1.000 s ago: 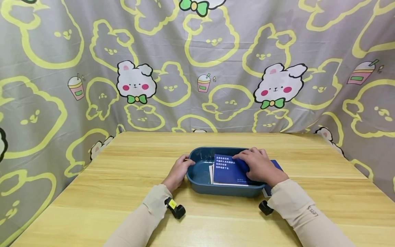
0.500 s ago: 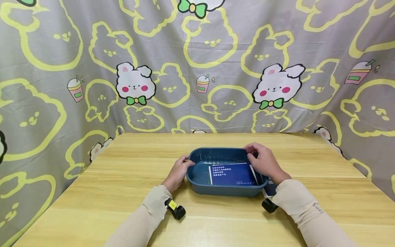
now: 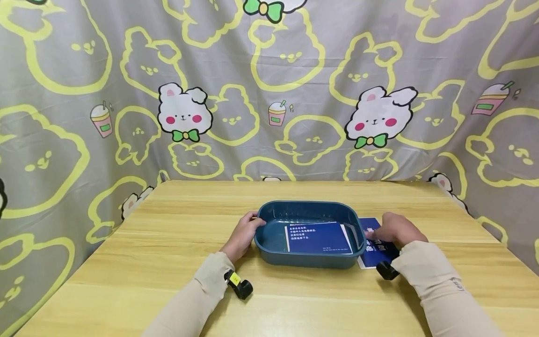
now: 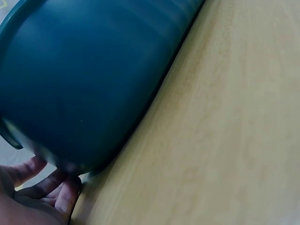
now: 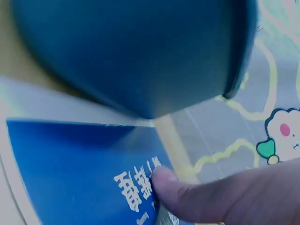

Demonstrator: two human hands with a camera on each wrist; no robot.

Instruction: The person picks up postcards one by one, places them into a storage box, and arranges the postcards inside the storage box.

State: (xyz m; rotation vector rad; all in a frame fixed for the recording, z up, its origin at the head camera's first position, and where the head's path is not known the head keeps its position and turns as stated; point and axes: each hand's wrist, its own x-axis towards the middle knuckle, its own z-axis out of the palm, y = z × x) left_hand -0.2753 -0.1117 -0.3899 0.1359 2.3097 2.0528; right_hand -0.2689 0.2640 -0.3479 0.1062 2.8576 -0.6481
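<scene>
In the head view my left hand [image 3: 243, 234] holds the left end of a dark teal plastic basin [image 3: 309, 260], thumb over the rim. The left wrist view shows its fingers [image 4: 65, 194] against the outer wall. Inside the basin lies a blue booklet [image 3: 319, 238] with white lettering and white edges showing beneath. Right of the basin, a second blue booklet [image 3: 372, 255] lies on the table. My right hand [image 3: 402, 229] grips its right side, the thumb [image 5: 171, 190] on the cover beside large white characters. The other right fingers are mostly hidden.
The basin stands on a light wooden table [image 3: 202, 201], its right end close beside the second booklet. A grey patterned curtain [image 3: 236, 61] hangs behind and along both sides. A black camera [image 3: 240, 286] sits on each wrist.
My right hand has let go of the booklet in the basin and moved right, over the basin's end, to the booklet on the table. The left hand stays on the basin.
</scene>
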